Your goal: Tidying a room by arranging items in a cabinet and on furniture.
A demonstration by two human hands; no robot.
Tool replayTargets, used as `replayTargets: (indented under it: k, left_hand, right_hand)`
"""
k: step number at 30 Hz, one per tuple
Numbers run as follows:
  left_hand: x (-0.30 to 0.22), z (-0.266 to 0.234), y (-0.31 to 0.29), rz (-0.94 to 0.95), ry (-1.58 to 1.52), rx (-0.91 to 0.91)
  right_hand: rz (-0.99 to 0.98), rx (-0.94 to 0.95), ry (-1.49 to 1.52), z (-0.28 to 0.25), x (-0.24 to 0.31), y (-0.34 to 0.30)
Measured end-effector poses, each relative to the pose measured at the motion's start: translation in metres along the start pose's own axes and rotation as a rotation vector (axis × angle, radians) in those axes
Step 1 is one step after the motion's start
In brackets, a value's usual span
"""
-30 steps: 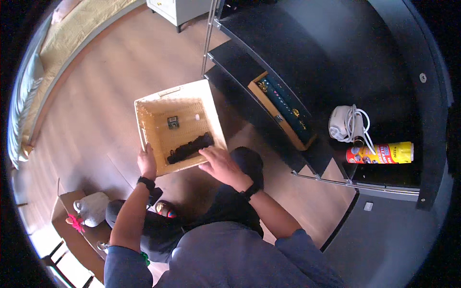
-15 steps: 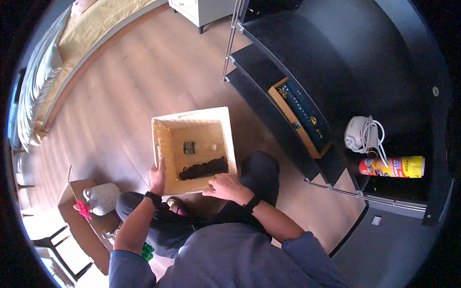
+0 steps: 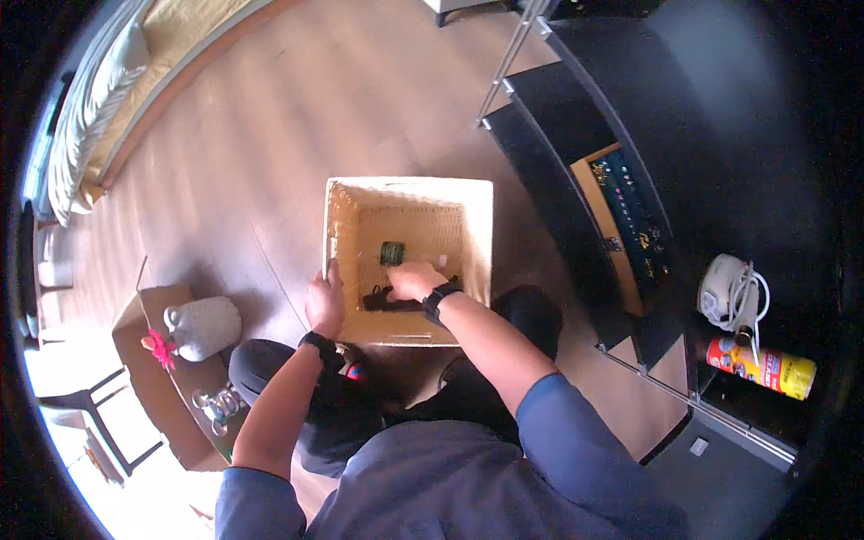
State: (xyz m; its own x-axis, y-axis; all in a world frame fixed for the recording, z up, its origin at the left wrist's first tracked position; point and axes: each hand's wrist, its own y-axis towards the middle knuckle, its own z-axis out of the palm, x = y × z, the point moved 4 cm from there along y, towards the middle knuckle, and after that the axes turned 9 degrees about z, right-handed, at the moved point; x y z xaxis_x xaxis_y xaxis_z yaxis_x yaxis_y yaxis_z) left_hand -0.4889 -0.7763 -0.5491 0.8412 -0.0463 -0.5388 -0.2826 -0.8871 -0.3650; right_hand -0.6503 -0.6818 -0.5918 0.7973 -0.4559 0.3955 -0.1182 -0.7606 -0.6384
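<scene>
A cream woven rectangular basket (image 3: 408,335) stands in front of me, its opening facing up. My left hand (image 3: 325,301) grips its left wall, fingers against the side. My right hand (image 3: 415,282) reaches inside with curled fingers closed at a dark, elongated bundle (image 3: 382,301) on the basket's bottom. Its exact kind is unclear, and the hand covers part of it. Just beyond my fingers lies a small dark green jar-like item (image 3: 391,253). A small pale piece (image 3: 442,260) shows to its right.
At left, an open cardboard box (image 3: 148,396) holds a pale ceramic jug (image 3: 208,328), a pink flower (image 3: 161,348) and clear glassware (image 3: 219,405). Dark shelving at right bears a jewellery drawer (image 3: 627,216), a white corded appliance (image 3: 723,292) and a yellow-red spray can (image 3: 763,367).
My right hand has left the basket's near rim and entered it, reaching the dark bundle. The left hand stays on the left wall. The whole view has shifted, with the basket appearing farther right.
</scene>
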Motion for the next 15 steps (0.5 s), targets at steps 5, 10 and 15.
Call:
replayTargets:
  k: [5, 10, 15]
  left_hand:
    - [0.002, 0.004, 0.003, -0.031, 0.006, 0.052]
    - [0.007, 0.002, 0.002, -0.014, -0.014, 0.049]
    - [0.007, 0.006, 0.004, 0.026, 0.005, 0.028]
  right_hand:
    - [0.083, 0.030, -0.041, 0.062, -0.027, 0.020]
    - [0.196, 0.078, -0.098, 0.086, -0.048, 0.022]
    - [0.246, -0.046, -0.172, 0.100, -0.084, 0.021]
